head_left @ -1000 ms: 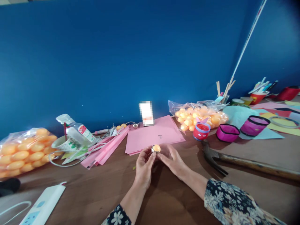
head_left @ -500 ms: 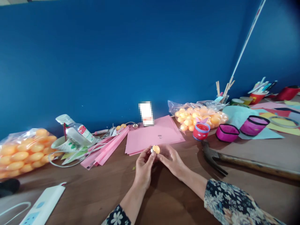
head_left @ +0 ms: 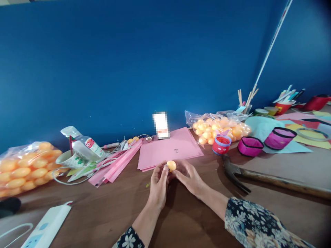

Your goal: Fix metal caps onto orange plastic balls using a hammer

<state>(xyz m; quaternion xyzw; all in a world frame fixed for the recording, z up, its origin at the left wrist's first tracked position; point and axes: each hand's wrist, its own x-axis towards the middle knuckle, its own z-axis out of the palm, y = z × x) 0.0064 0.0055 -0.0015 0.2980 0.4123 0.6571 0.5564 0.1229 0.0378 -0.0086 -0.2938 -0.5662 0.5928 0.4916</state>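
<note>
Over the table's middle, just in front of the pink paper sheets (head_left: 172,148), my two hands meet at an orange ping-pong ball (head_left: 171,166). My left hand (head_left: 158,184) is closed, its thumb and fingers at the ball's left side. A sliver of something shiny and silvery shows there, mostly hidden by the thumb. My right hand (head_left: 190,179) pinches the ball from the right with thumb and fingers. On the sheets lie a few tiny metal rings (head_left: 176,150), too small to make out well.
Bags of orange balls (head_left: 28,168) stand left and back right. A hammer (head_left: 271,181) lies at right, near a red tin (head_left: 221,144) and purple cloth bands (head_left: 250,146). At left are a power strip (head_left: 48,225), a plastic bottle (head_left: 90,146) and pink strips (head_left: 119,163).
The ball has shifted or turned slightly between my fingers, and less of the silvery piece beside it shows. My hands stay in nearly the same place.
</note>
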